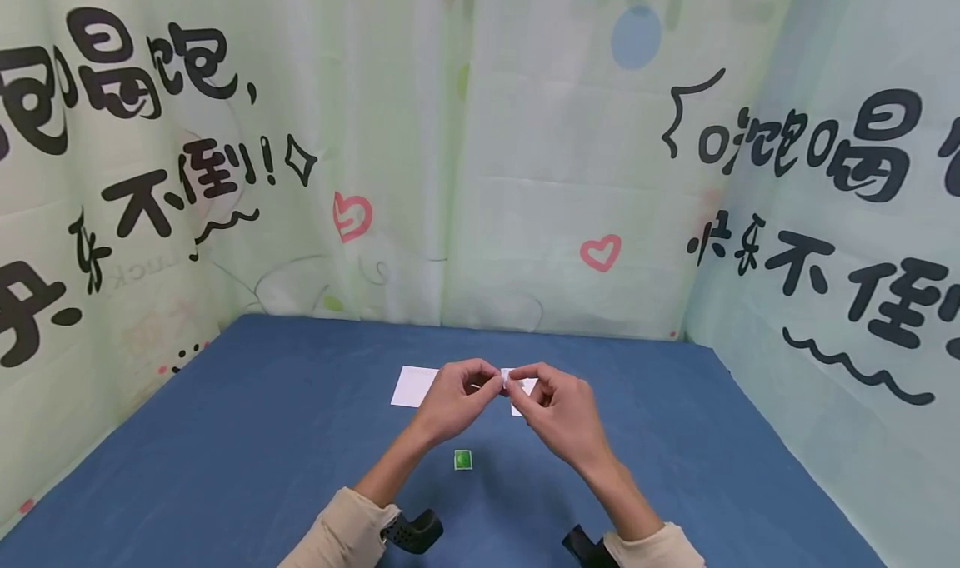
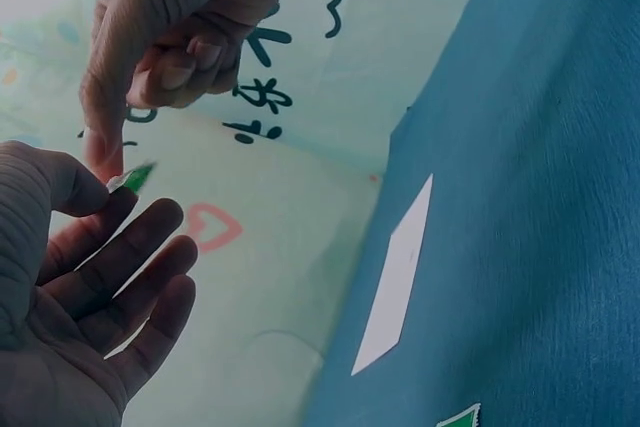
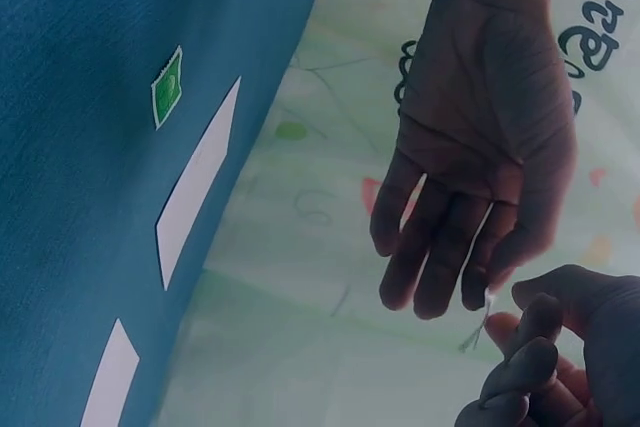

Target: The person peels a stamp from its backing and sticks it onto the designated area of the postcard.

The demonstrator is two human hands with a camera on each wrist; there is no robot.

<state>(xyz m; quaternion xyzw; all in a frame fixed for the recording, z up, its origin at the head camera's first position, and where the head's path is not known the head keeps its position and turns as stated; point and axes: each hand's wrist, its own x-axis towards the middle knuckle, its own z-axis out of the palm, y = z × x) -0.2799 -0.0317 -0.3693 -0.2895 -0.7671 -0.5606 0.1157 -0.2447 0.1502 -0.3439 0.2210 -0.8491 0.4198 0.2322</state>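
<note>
My left hand (image 1: 461,397) pinches a small green stamp (image 2: 135,177) between thumb and index finger, above the table. Its other fingers spread loosely in the left wrist view. The stamp is seen almost edge-on, its pale side towards the thumb. From the other side comes my right hand (image 1: 558,410), its index fingertip right at the stamp's edge. In the right wrist view the right thumb stands apart from that index finger, and the remaining fingers are curled. A second green stamp (image 1: 463,460) with a white scalloped border lies on the table, nearer to me.
Two blank white cards lie on the blue tabletop (image 1: 262,435): a left card (image 1: 412,386) and a right card (image 3: 110,382) partly behind my right hand in the head view. Printed curtains (image 1: 525,176) enclose the table's back and sides. Each wrist wears a black device (image 1: 416,532).
</note>
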